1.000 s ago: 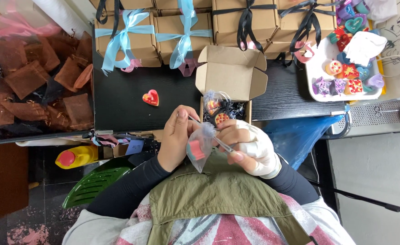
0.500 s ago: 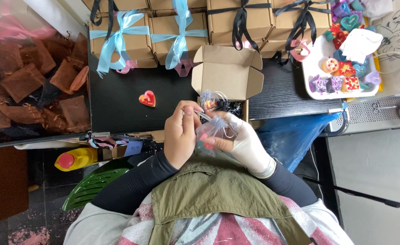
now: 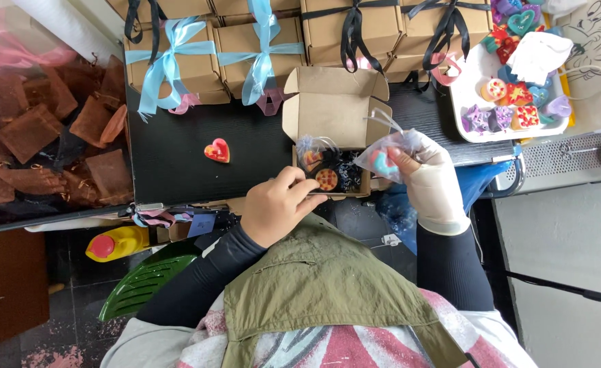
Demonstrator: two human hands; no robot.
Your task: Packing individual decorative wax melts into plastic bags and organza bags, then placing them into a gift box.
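My right hand (image 3: pixel 431 178), in a pale glove, grips a small sheer pouch (image 3: pixel 386 155) with a pink and blue piece inside, held just right of an open brown cardboard box (image 3: pixel 336 109). My bare left hand (image 3: pixel 278 205) rests at the box's near edge, its fingertips touching a round orange sweet (image 3: pixel 326 179) among the dark items in the box. Another sheer pouch (image 3: pixel 312 153) lies inside the box at the left.
A red heart-shaped piece (image 3: pixel 217 150) lies on the black table (image 3: pixel 171 157). Closed boxes tied with blue ribbon (image 3: pixel 171 58) and black ribbon (image 3: pixel 355 27) line the back. A white tray (image 3: pixel 465 95) of coloured pieces stands right. Brown pouches (image 3: pixel 41 136) fill a bin left.
Both hands have parted: the right one carried the pouch up and to the right beside the box, and the left one reached down to the box's near edge.
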